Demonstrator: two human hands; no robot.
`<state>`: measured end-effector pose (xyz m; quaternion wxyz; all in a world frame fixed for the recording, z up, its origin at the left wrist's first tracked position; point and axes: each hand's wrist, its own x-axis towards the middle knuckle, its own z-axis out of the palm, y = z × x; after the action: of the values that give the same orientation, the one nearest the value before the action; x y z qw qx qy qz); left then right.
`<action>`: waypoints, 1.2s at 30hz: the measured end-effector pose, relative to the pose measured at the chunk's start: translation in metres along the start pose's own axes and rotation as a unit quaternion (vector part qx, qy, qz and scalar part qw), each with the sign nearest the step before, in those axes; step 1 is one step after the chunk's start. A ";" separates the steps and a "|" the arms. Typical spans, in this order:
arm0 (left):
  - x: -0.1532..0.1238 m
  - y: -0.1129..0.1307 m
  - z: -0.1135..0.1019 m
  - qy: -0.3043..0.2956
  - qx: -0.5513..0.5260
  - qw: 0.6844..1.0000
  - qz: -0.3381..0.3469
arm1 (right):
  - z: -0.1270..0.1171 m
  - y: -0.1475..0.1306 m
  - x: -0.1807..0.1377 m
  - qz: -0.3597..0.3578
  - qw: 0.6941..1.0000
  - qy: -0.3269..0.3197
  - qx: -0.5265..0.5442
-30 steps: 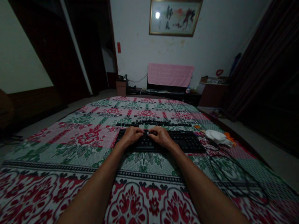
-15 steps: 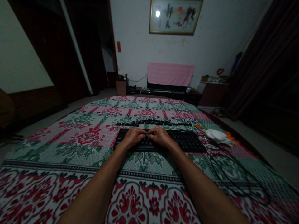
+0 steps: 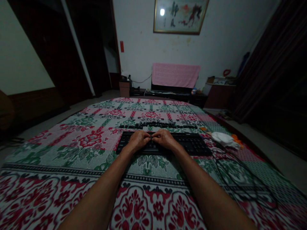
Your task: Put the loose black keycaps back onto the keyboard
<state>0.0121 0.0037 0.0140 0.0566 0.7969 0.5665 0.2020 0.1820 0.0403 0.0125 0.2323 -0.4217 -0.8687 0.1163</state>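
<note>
A black keyboard [image 3: 192, 145] lies flat on a floral bedspread [image 3: 72, 150]. My left hand [image 3: 137, 140] and my right hand [image 3: 165, 140] rest on its left half, side by side. Both have curled fingers, and their fingertips meet in a pinch over the keys. What is between the fingertips is too small and dark to name. Rows of loose black keycaps [image 3: 158, 125] lie on the bedspread just behind the keyboard.
A crumpled white cloth [image 3: 222, 138] and a small orange thing [image 3: 237, 139] lie right of the keyboard. A black cable [image 3: 240, 179] loops over the bedspread at the right. Beyond the bed stand a low cabinet and a pink-draped screen [image 3: 176, 74].
My two hands have drawn closer together until the fingertips touch. The small pale spot seen between them a second ago no longer shows. The view has tilted slightly.
</note>
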 end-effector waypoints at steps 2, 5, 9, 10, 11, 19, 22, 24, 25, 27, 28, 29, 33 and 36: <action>-0.001 0.002 -0.001 0.005 0.009 1.000 -0.002 | -0.001 0.001 0.000 -0.011 1.000 -0.009 0.001; -0.001 0.002 -0.001 0.011 0.015 1.000 -0.007 | -0.002 0.000 0.000 -0.007 1.000 -0.010 0.008; 0.000 -0.001 0.001 0.001 0.007 1.000 -0.001 | -0.004 -0.002 -0.001 0.004 1.000 -0.012 0.017; 0.001 -0.002 0.001 0.000 0.002 1.000 -0.002 | -0.005 -0.003 -0.001 0.003 1.000 -0.014 0.016; 0.001 -0.003 0.002 -0.001 -0.002 1.000 -0.003 | -0.005 -0.004 -0.001 0.002 1.000 -0.015 0.014; 0.001 -0.004 0.004 0.012 0.001 1.000 0.009 | -0.005 -0.004 -0.001 -0.001 1.000 -0.015 0.020; 0.000 -0.002 0.004 0.019 -0.005 1.000 0.006 | -0.003 -0.004 0.000 0.003 1.000 -0.009 0.024; 0.000 -0.002 0.004 0.020 -0.010 1.000 0.004 | -0.003 -0.003 0.000 0.005 1.000 -0.010 0.026; 0.000 -0.002 0.004 0.021 -0.012 1.000 0.000 | -0.003 -0.003 0.000 0.003 1.000 -0.012 0.027; 0.000 -0.003 0.004 0.023 -0.018 1.000 -0.005 | -0.003 -0.002 0.000 -0.008 0.999 -0.020 0.031; 0.001 -0.004 0.005 0.023 -0.023 0.999 -0.005 | -0.003 -0.001 0.000 -0.014 0.999 -0.023 0.034; 0.001 -0.005 0.005 0.021 -0.029 0.999 -0.001 | -0.003 0.000 0.000 -0.018 0.999 -0.026 0.036; 0.000 -0.005 0.004 0.014 -0.036 0.999 0.011 | -0.002 0.000 0.000 -0.014 0.999 -0.026 0.033; 0.000 -0.004 0.003 0.013 -0.017 1.000 0.012 | -0.001 0.000 0.000 -0.011 1.000 -0.020 0.021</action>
<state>0.0101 0.0051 0.0100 0.0599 0.7996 0.5545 0.2227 0.1827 0.0398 0.0136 0.2250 -0.4045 -0.8752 0.1402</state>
